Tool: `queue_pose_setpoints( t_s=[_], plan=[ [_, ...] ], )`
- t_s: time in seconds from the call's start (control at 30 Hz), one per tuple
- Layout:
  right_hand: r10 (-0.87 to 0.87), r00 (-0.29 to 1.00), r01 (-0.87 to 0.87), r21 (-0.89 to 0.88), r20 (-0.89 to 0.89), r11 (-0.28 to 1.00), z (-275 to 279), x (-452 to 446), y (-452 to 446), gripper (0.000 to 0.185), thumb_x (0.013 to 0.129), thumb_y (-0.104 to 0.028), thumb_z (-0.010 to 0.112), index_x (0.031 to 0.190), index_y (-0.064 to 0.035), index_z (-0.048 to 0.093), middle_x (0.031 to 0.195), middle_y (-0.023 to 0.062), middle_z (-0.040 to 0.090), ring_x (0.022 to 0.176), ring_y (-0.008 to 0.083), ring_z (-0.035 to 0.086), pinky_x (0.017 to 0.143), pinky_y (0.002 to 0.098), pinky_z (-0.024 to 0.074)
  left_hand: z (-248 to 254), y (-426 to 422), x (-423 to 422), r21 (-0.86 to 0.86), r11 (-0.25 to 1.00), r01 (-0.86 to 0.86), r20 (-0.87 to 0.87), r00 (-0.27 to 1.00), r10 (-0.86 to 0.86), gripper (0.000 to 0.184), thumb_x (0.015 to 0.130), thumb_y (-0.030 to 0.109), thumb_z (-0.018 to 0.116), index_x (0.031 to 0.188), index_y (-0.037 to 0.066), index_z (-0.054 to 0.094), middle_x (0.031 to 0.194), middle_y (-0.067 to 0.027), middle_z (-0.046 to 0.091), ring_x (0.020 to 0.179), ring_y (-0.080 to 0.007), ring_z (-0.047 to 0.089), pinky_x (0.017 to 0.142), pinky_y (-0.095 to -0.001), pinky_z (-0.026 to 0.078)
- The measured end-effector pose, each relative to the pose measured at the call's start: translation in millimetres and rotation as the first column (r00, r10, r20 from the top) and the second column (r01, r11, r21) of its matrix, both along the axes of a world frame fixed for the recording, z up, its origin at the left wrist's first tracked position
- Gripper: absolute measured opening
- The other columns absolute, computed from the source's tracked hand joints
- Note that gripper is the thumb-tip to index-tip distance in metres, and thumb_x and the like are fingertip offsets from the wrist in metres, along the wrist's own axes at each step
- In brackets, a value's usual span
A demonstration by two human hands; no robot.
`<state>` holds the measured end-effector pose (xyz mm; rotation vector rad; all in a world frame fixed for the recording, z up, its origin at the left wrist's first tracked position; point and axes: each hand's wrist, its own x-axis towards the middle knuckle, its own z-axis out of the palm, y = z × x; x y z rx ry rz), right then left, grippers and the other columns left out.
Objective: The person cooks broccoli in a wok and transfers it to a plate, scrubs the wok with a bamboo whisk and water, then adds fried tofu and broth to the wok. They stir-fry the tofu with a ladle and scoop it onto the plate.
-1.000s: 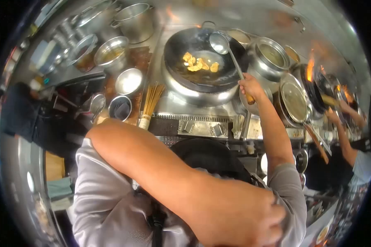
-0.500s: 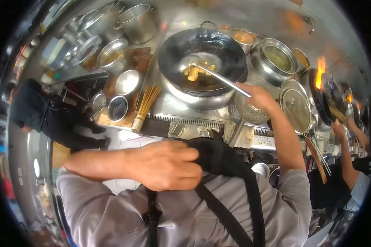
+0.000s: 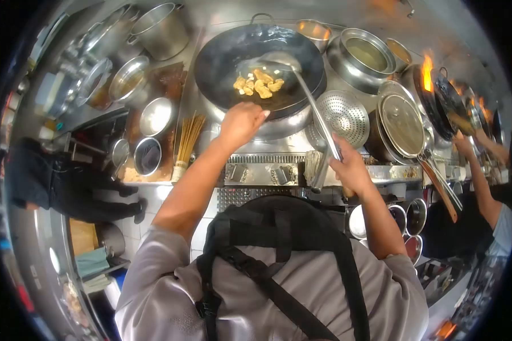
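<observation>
My right hand (image 3: 351, 165) is closed round the handle of a long metal ladle (image 3: 314, 105), whose bowl rests inside a large black wok (image 3: 216, 68). Yellow-brown chunks of food (image 3: 261, 85) with small white pieces lie in the middle of the wok. My left hand (image 3: 243, 124) is at the wok's near rim, its fingers curled. What those fingers hold, if anything, is hidden, and I cannot tell whether they touch the rim. A round perforated strainer (image 3: 342, 119) sits just beyond my right hand.
Skewers or sticks (image 3: 189, 139) stand left of the wok, near metal bowls (image 3: 157, 116). Pots (image 3: 361, 59) and a mesh strainer (image 3: 403, 128) fill the right side. Flames (image 3: 427, 73) rise by a co-worker's wok, with that person's hand (image 3: 463, 142) nearby. Another person (image 3: 74, 179) stands left.
My left hand has gone from before my chest forward to the wok's near rim. My right hand has drawn back and down with the ladle, and white pieces now show among the food.
</observation>
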<state>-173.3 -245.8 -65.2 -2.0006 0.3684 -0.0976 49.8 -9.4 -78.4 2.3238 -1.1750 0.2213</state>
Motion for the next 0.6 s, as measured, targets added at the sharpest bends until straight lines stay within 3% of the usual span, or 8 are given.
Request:
queue_pose_setpoints(
  t_s=[0.1, 0.2, 0.23, 0.3, 0.4, 0.5, 0.53, 0.6],
  plan=[
    [0.045, 0.968, 0.007, 0.203, -0.248, 0.979, 51.6, -31.3, 2.2, 0.065, 0.083, 0.0, 0.062, 0.144, -0.0116, 0.044, 0.074, -0.0017, 0.055, 0.05, 0.0059, 0.045, 0.045, 0.0227, 0.0389, 5.5, 4.9, -7.0, -0.021, 0.997, 0.072, 0.039, 0.997, -0.071, 0.025, 0.089, 0.025, 0.061, 0.073, 0.006, 0.058, 0.075, -0.0128, 0.061, 0.075, -0.0351, 0.061, 0.068, -0.046, 0.049],
    [0.102, 0.94, -0.064, 0.125, -0.326, 0.99, 68.3, -38.9, 21.2, 0.064, 0.082, -0.002, 0.063, 0.143, -0.0117, 0.046, 0.072, -0.0008, 0.055, 0.049, 0.0063, 0.045, 0.044, 0.0234, 0.0388, 25.5, 18.3, -17.7, -0.094, 0.989, 0.113, 0.121, 0.987, -0.102, 0.023, 0.087, 0.022, 0.061, 0.072, 0.006, 0.059, 0.073, -0.0125, 0.061, 0.071, -0.0346, 0.061, 0.064, -0.0468, 0.049],
    [0.064, 0.933, -0.076, -0.021, -0.354, 0.997, 87.4, -29.4, 41.7, 0.062, 0.081, -0.004, 0.064, 0.141, -0.0112, 0.049, 0.071, 0.0015, 0.055, 0.05, 0.0064, 0.048, 0.044, 0.0241, 0.0403, 20.5, 19.7, -14.4, -0.099, 0.987, 0.129, 0.116, 0.986, -0.118, 0.023, 0.087, 0.022, 0.061, 0.072, 0.006, 0.059, 0.073, -0.0125, 0.061, 0.071, -0.0346, 0.061, 0.064, -0.0468, 0.049],
    [0.015, 0.936, -0.048, -0.086, -0.352, 0.995, 75.5, -5.4, 57.9, 0.06, 0.08, -0.007, 0.064, 0.139, -0.0106, 0.051, 0.072, 0.0039, 0.058, 0.052, 0.0072, 0.051, 0.045, 0.0249, 0.0429, 2.3, 19.8, -4.2, -0.122, 0.98, 0.155, 0.126, 0.982, -0.14, 0.021, 0.088, 0.023, 0.063, 0.075, 0.007, 0.06, 0.074, -0.0117, 0.061, 0.073, -0.0339, 0.061, 0.067, -0.0451, 0.049],
    [-0.048, 0.997, 0.02, -0.383, -0.063, 0.923, -5.1, 34.9, 62.6, 0.06, 0.081, -0.012, 0.065, 0.139, -0.0129, 0.05, 0.082, 0.0082, 0.067, 0.065, 0.0179, 0.06, 0.066, 0.0323, 0.0525, -24.6, 35.9, -13.8, -0.219, 0.958, 0.184, 0.168, 0.974, -0.149, 0.018, 0.086, 0.02, 0.064, 0.074, 0.006, 0.061, 0.072, -0.0117, 0.06, 0.071, -0.0325, 0.06, 0.066, -0.0448, 0.048],
    [-0.153, 0.987, 0.155, -0.481, 0.042, 0.863, -15.2, 47.4, 92.1, 0.061, 0.081, -0.013, 0.065, 0.14, -0.0132, 0.049, 0.093, 0.0118, 0.069, 0.071, 0.0213, 0.061, 0.075, 0.0338, 0.052, -30.3, 80.9, -55.3, -0.177, 0.95, 0.256, 0.166, 0.959, -0.228, 0.018, 0.085, 0.018, 0.065, 0.072, 0.006, 0.061, 0.069, -0.0118, 0.058, 0.067, -0.0324, 0.058, 0.06, -0.0442, 0.047],
    [-0.149, 0.988, 0.112, -0.46, -0.045, 0.881, 8.2, 37.6, 100.8, 0.061, 0.082, -0.011, 0.064, 0.14, -0.012, 0.049, 0.096, 0.0098, 0.069, 0.066, 0.017, 0.061, 0.068, 0.0322, 0.0521, -25.8, 93.2, -62.1, -0.156, 0.945, 0.286, 0.163, 0.951, -0.261, 0.019, 0.084, 0.018, 0.066, 0.071, 0.006, 0.06, 0.068, -0.012, 0.057, 0.066, -0.0325, 0.058, 0.058, -0.044, 0.047],
    [-0.071, 0.997, 0.058, -0.347, -0.024, 0.936, 37.3, 11.1, 101.8, 0.061, 0.082, -0.007, 0.063, 0.141, -0.0112, 0.049, 0.092, 0.0049, 0.068, 0.061, 0.0108, 0.057, 0.057, 0.0285, 0.0504, -6.1, 99.3, -56.7, -0.208, 0.926, 0.315, 0.188, 0.942, -0.278, 0.02, 0.085, 0.019, 0.066, 0.071, 0.006, 0.059, 0.068, -0.0121, 0.057, 0.065, -0.0327, 0.058, 0.057, -0.0438, 0.047]
  ],
)
